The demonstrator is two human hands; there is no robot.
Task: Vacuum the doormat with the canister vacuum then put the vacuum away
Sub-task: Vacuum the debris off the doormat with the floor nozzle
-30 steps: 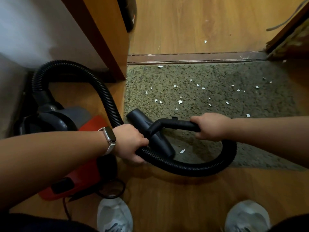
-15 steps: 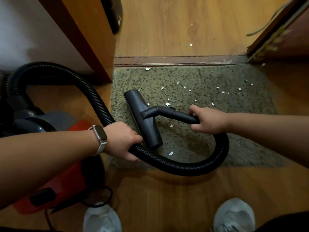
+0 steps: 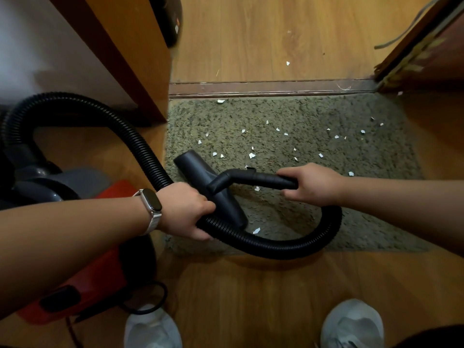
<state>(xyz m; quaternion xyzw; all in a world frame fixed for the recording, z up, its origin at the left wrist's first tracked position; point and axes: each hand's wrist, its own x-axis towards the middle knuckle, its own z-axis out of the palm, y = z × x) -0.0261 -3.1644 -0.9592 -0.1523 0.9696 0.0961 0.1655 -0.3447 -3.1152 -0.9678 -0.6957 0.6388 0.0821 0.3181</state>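
Note:
A grey-green doormat [image 3: 288, 136] lies before the door threshold, strewn with several white paper scraps [image 3: 251, 155]. The black floor nozzle [image 3: 211, 187] rests on the mat's left part. My right hand [image 3: 312, 185] grips the black handle tube [image 3: 256, 177] that leads to the nozzle. My left hand [image 3: 184, 209], with a watch on the wrist, grips the ribbed black hose [image 3: 140, 144]. The hose loops from the handle under both hands and arches left to the red and grey canister vacuum [image 3: 82, 267] on the wooden floor.
A wooden door frame [image 3: 120, 59] stands at the left behind the hose. A dark wooden threshold [image 3: 271, 87] runs along the mat's far edge. A door edge [image 3: 421, 46] is at the top right. My two grey shoes [image 3: 351, 322] stand on the floor below. A black cord [image 3: 153, 297] loops beside the canister.
The nozzle has shifted on the mat's left part, first forward, then back a little toward me. Both hands keep their grips on the handle and hose.

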